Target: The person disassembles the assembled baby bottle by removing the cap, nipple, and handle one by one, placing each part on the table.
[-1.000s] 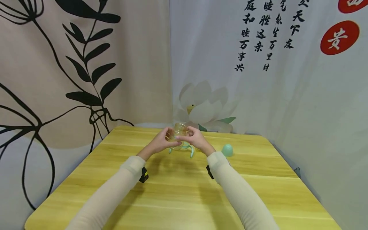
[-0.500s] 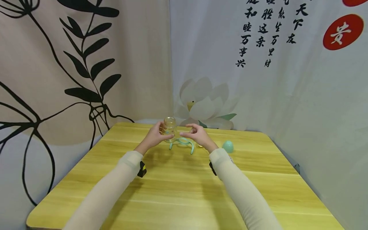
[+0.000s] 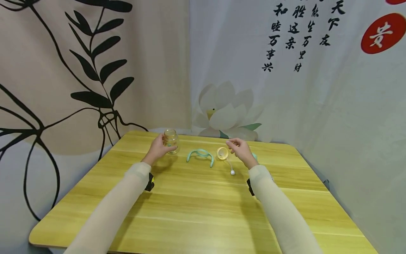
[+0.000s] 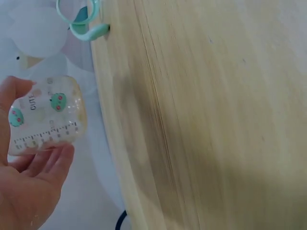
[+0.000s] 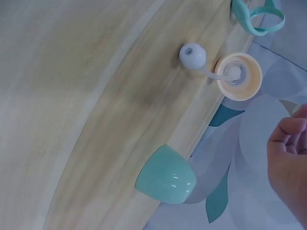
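My left hand (image 3: 157,149) grips a clear baby bottle (image 3: 171,141) near the table's far left, its open mouth upward. In the left wrist view, the bottle (image 4: 48,115) shows green cartoon prints and a measuring scale, with thumb and fingers around it. My right hand (image 3: 241,151) hangs with fingers loosely curled and holds nothing. Just left of it lies the pale orange bottle collar (image 5: 240,76), its straw ending in a white weighted ball (image 5: 193,56). A mint green dome cap (image 5: 165,177) stands partly behind the right hand in the head view.
Between the hands, a mint green bottle handle (image 3: 201,153) with two curved arms lies on the wooden table (image 3: 196,211). A printed curtain (image 3: 222,70) hangs right behind the table's far edge.
My left hand has carried the bottle leftward, away from the right hand. My right hand has let go of it and moved right, uncovering the collar and straw.
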